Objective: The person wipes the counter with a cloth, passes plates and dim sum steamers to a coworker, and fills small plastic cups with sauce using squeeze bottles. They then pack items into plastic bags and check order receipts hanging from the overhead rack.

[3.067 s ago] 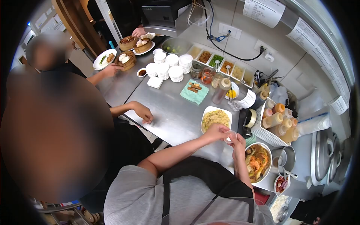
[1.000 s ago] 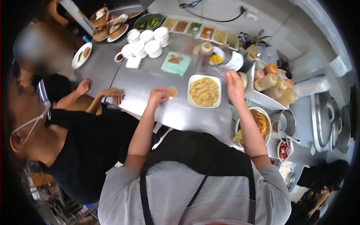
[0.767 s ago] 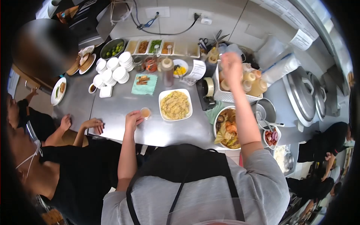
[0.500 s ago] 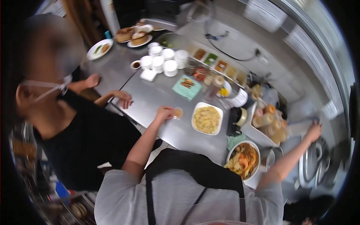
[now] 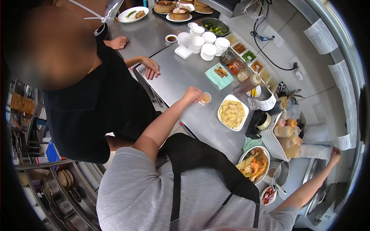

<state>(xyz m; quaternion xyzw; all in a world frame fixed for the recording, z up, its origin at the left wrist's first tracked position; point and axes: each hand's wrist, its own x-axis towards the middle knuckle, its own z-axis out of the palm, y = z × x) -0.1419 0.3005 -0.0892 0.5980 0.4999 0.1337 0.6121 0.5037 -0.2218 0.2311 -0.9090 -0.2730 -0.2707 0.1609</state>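
Observation:
Over the steel counter, my left hand (image 5: 194, 95) pinches the rim of a small clear plastic cup (image 5: 206, 97) of pale orange sauce. Just right of that cup stands a square white dish (image 5: 234, 112) of yellow, egg-like food. My right hand (image 5: 335, 156) reaches far out to the right, fingers closed at the end of a long clear plastic sleeve (image 5: 315, 151). What is inside the sleeve is hard to make out. The sleeve lies beside a white basket (image 5: 268, 139) of sauce bottles (image 5: 285, 131).
A co-worker in black (image 5: 96, 104) stands at the left, one hand (image 5: 150, 68) on the counter edge. White cup stacks (image 5: 208, 51), bamboo steamers (image 5: 179, 14), a green cloth (image 5: 219, 76) and topping containers (image 5: 248, 56) line the back. Close to me are a noodle bowl (image 5: 253, 164) and a pot (image 5: 283, 173).
The view has shifted, so the counter things appear farther right. Both my hands keep their holds on the cup and the sleeve. The co-worker's head has moved lower in view.

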